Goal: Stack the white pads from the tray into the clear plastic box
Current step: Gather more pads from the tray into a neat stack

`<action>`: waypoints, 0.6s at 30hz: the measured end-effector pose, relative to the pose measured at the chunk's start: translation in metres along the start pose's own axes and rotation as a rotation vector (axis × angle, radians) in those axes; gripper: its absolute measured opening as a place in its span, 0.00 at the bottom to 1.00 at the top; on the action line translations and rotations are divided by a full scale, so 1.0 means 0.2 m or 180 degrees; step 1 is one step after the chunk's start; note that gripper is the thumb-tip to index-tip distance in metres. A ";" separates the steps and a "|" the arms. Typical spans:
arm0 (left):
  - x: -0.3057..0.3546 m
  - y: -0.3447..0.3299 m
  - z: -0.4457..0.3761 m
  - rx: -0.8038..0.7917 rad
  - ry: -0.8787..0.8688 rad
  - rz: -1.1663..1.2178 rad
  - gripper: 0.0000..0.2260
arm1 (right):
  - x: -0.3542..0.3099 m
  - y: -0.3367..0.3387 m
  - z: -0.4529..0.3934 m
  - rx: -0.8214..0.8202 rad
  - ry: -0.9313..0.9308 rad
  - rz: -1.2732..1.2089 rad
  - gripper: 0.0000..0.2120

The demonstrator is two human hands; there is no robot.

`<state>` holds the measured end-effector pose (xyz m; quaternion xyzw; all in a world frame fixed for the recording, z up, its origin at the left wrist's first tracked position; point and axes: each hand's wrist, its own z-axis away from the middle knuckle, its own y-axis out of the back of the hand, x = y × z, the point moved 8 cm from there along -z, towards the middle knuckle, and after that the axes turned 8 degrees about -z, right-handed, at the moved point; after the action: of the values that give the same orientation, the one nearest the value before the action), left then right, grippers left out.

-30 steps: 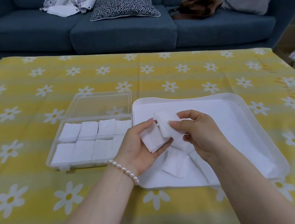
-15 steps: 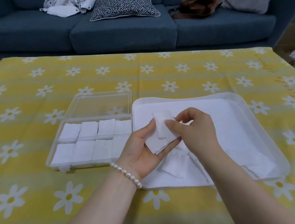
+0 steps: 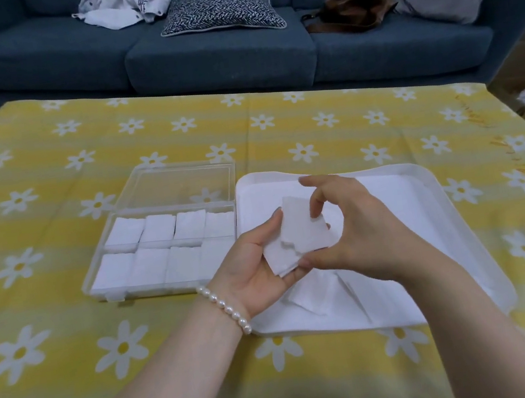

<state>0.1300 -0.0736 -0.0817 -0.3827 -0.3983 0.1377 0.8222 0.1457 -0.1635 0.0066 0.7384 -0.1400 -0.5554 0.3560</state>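
Both hands over the near-left part of the tray (image 3: 439,185), at its edge nearest the box.

Left hand (image 3: 259,269): palm up, fingers curled under a small stack of pads (image 3: 299,238), thumb laid along the stack's left edge. The stack sits in this palm, off the tray floor.

Right hand (image 3: 360,231): arched over the stack from the right. Thumb tip pressed to the stack's near corner; index and middle fingers bent, tips on the top pad's far edge. It seems to be squaring the pads.

Pad edges not yet flush; a step shows along the near side.

Clear box (image 3: 99,260): lid open, lying just left of the tray, nearly touching it. Both rows already carry pads. More loose pads (image 3: 322,296) lie on the tray beneath the hands.

Key relation: the box lies directly left of the stack, beyond the left hand's thumb. The left hand is nearer and already bears the load, so the carry likely goes leftward with it. Nearest compartments are the right-end ones.
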 end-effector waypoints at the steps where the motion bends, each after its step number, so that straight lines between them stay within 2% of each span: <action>1: 0.00 0.00 0.00 -0.0010 0.0008 -0.0006 0.16 | 0.00 -0.01 0.00 0.0007 0.0018 0.0028 0.23; 12: -0.01 -0.04 0.00 -0.0186 -0.0056 -0.0005 0.16 | 0.05 -0.02 -0.02 0.0261 -0.0219 -0.0390 0.20; 18: -0.01 -0.04 0.00 -0.0184 -0.0052 -0.0144 0.23 | 0.04 -0.04 -0.02 0.0187 -0.0238 -0.0372 0.22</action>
<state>0.1281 -0.0802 -0.0768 -0.3961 -0.4173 0.1106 0.8104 0.1511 -0.1609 -0.0042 0.7342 -0.1262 -0.5980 0.2957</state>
